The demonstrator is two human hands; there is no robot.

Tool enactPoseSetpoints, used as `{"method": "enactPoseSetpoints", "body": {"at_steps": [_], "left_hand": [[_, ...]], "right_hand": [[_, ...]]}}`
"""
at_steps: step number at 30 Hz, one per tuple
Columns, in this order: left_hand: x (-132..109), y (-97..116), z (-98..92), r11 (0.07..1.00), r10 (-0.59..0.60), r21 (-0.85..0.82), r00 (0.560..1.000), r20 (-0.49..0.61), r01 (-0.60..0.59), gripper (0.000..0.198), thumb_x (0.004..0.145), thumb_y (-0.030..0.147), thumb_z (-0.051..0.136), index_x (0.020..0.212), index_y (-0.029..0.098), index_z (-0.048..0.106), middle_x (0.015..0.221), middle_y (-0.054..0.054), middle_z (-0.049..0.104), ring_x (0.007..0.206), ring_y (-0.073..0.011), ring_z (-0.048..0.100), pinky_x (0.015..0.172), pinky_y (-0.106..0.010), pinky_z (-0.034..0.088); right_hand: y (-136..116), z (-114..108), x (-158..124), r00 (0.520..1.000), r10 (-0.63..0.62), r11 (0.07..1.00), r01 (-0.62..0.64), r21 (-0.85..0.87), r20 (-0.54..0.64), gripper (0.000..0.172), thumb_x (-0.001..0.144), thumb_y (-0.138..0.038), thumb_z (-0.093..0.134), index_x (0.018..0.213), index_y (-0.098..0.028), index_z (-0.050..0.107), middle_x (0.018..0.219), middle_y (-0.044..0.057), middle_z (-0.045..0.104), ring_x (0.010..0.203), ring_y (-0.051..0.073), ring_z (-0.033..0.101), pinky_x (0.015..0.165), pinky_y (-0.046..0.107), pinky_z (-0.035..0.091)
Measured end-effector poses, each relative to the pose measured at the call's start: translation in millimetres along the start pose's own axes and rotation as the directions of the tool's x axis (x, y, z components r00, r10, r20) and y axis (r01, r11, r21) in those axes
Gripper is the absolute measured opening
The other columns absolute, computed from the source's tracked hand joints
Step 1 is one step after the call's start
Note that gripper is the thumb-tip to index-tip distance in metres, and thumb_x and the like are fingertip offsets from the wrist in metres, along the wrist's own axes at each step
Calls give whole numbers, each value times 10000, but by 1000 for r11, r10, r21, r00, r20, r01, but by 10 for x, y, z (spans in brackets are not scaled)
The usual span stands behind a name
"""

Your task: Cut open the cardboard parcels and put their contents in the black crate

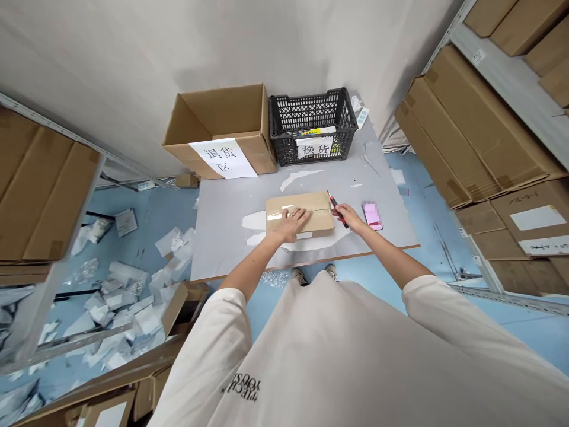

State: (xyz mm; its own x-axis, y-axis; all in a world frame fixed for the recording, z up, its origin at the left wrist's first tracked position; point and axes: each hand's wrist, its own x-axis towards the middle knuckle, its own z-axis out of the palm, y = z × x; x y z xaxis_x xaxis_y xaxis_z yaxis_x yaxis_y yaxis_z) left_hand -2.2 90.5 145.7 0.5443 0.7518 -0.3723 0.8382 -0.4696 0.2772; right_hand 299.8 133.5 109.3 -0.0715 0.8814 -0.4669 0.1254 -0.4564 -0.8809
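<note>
A small brown cardboard box point(306, 204) lies on the grey table point(222, 231), with clear tape showing on its top. My left hand point(292, 224) rests on the box's top with its fingers spread. At the right end of the box, my right hand point(349, 218) is closed around a red and black utility knife point(338, 209). The knife's tip points up and away from me, close to the box's far right corner. Right of that hand lies a phone point(372, 214) with a pink screen.
Behind the box stand a large open carton point(217, 118) with a paper sign and a black plastic crate point(311, 118) with a few items. Shelves of cardboard boxes point(484, 130) flank the table. Waste paper point(128, 308) litters the floor at left.
</note>
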Motion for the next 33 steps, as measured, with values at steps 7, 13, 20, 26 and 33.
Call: {"method": "enactPoseSetpoints", "body": {"at_steps": [7,13,20,26,33], "left_hand": [[179,424,31,994,-108,-30,978,-178,105,1081,876,549,888,1759,211,364,1642,-232,524,1577,-430,462,1342,-557,288],[398,523,-50,992,-122,-43,986,-112,118,980,869,511,900,1692,222,454,1639,-220,536,1552,-439,485,1297,-540,336],[497,563,-33,987,-162,-23,985,-63,161,982,781,463,981,1602,196,513,1549,-227,585,1522,-428,543,1341,-552,269],[435,582,36,988,-156,-15,982,-104,155,917,778,431,998,1530,163,546,1523,-223,580,1504,-403,566,1383,-508,248],[373,569,45,990,-138,-4,982,-127,138,923,801,428,983,1561,183,521,1539,-207,585,1511,-403,566,1380,-519,282]], "right_hand": [[144,-29,-303,995,34,992,-45,121,91,317,987,-545,779,1058,-247,698,1235,91,824,1049,217,801,808,293,647],[48,-502,-253,998,43,995,-38,-89,50,341,1056,-540,711,953,-216,715,927,82,820,672,172,709,570,265,540],[-36,-887,-111,968,-71,888,172,-427,242,384,961,-551,810,1167,-230,770,811,-1,785,593,149,646,581,254,493],[-259,-970,159,886,-157,656,424,-625,437,413,999,-574,750,1238,-255,858,892,28,839,831,235,734,754,307,540],[-463,-753,465,821,-265,446,569,-691,505,326,968,-524,803,1199,-311,889,1036,67,857,1038,304,755,877,345,508]]}}
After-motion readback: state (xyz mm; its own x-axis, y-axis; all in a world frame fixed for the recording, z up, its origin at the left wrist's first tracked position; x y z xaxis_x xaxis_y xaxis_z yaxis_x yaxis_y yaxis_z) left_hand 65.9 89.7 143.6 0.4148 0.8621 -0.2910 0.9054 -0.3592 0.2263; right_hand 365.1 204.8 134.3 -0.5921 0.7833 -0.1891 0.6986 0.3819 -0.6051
